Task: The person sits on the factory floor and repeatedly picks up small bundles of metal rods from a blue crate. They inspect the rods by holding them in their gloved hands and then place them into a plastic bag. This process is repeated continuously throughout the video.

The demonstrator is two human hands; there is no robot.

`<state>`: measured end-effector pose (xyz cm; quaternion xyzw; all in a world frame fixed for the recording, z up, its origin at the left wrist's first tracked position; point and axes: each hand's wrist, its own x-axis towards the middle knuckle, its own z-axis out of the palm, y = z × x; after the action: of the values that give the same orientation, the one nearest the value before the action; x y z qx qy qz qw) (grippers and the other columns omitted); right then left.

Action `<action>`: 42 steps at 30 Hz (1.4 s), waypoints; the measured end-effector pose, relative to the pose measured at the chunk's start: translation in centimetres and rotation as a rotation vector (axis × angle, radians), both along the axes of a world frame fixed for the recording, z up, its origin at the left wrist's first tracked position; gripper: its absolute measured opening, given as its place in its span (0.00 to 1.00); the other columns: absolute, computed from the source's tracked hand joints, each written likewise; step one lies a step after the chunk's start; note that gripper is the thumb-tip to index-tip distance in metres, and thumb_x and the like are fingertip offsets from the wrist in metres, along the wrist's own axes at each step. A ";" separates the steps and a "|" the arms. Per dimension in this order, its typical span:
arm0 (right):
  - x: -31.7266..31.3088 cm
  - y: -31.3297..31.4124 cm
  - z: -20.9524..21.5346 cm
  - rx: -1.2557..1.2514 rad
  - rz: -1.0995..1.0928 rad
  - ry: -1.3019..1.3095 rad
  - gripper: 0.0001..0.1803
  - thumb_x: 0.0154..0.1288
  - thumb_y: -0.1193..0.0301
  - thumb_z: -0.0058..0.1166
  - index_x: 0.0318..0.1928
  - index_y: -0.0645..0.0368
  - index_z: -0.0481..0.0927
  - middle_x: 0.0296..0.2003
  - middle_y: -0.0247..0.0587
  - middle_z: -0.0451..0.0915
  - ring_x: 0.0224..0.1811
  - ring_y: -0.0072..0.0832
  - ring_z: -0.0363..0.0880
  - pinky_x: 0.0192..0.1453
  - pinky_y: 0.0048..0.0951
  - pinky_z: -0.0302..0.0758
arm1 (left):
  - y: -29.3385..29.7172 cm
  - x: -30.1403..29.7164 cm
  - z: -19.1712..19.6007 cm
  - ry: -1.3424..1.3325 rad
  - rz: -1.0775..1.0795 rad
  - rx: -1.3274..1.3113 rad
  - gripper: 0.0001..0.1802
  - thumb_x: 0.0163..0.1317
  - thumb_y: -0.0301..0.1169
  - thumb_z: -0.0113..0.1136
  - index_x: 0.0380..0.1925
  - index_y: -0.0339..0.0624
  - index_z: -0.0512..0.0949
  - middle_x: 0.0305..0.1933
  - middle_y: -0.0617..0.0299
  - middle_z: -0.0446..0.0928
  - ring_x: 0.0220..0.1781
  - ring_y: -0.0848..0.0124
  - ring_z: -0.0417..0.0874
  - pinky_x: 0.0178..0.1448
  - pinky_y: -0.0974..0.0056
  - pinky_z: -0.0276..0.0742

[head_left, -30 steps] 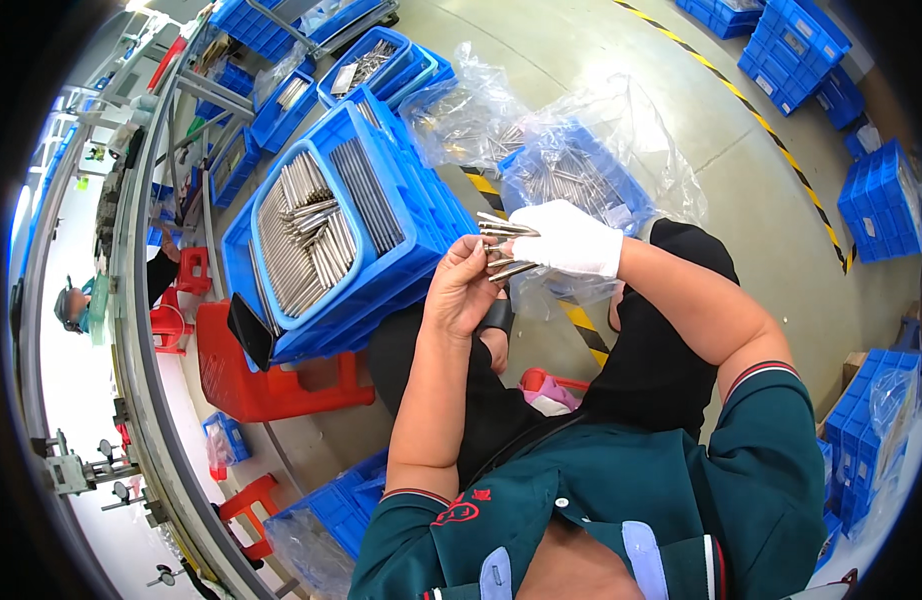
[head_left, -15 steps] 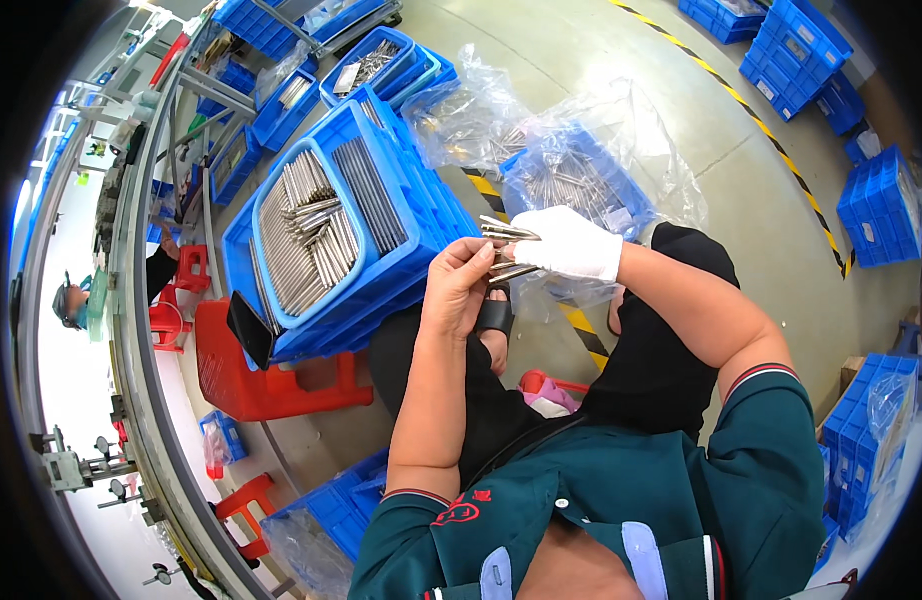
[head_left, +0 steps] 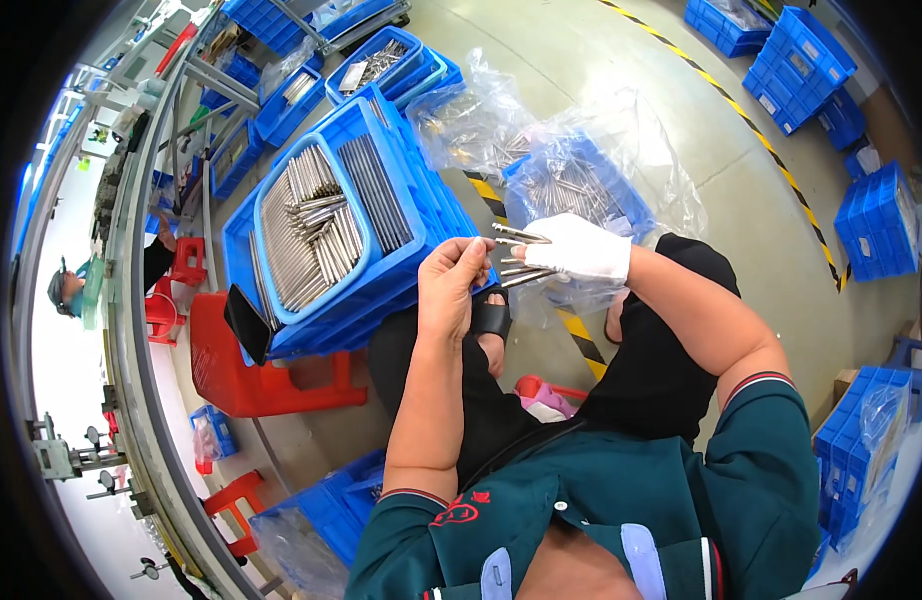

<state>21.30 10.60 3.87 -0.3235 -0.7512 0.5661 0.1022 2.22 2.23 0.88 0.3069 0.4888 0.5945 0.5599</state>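
My right hand (head_left: 579, 250), in a white cloth glove, is closed around a small bunch of thin grey metal rods (head_left: 521, 256); their tips fan out to the left past my knuckles, one rod higher than the rest. My bare left hand (head_left: 454, 285) is raised right next to it, fingers (head_left: 468, 254) curled in narrow, the tips meeting the ends of the lower rods. I cannot tell whether those fingers actually pinch a rod or only touch it. Both hands hang over my lap, above my black trousers (head_left: 641, 370), just in front of the near corner of a big blue plastic crate (head_left: 406, 205).

That crate sits on a red plastic stool (head_left: 271, 375) to my left and is filled with many more of the same metal rods, laid in rows along its length. A flat black object (head_left: 247, 322) leans against its near end. Just beyond my gloved hand stands a second blue crate lined with a clear plastic bag (head_left: 591, 170), rods showing through the film. More blue crates (head_left: 811, 45) are stacked on the grey concrete floor (head_left: 671, 110) well off to my right, past a yellow-and-black striped line (head_left: 726, 100).
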 end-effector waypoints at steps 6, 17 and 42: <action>-0.5 -0.2 0.3 0.029 0.045 -0.059 0.25 0.65 0.51 0.48 0.30 0.65 0.75 0.23 0.47 0.72 0.26 0.33 0.68 0.33 0.34 0.66 | -0.2 0.0 0.0 0.005 -0.061 -0.004 0.09 0.62 0.32 0.61 0.30 0.36 0.78 0.23 0.64 0.74 0.24 0.78 0.70 0.30 0.74 0.65; -0.4 -0.8 0.6 0.256 0.060 -0.127 0.24 0.65 0.51 0.46 0.34 0.63 0.76 0.28 0.53 0.76 0.33 0.47 0.75 0.38 0.39 0.69 | -0.3 0.4 0.3 0.189 -0.057 0.005 0.09 0.58 0.30 0.65 0.31 0.34 0.79 0.27 0.67 0.77 0.27 0.82 0.71 0.31 0.75 0.67; 0.1 -0.9 0.7 -0.607 0.100 0.180 0.15 0.66 0.59 0.54 0.29 0.57 0.72 0.16 0.25 0.66 0.15 0.13 0.60 0.18 0.20 0.57 | -0.1 -0.6 0.5 -0.077 -0.112 0.026 0.09 0.62 0.30 0.61 0.32 0.32 0.78 0.24 0.64 0.74 0.24 0.78 0.70 0.30 0.73 0.65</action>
<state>21.42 9.68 4.60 -0.2505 -0.5512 0.7949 0.0391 1.63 2.08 1.34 0.3180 0.4412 0.5797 0.6068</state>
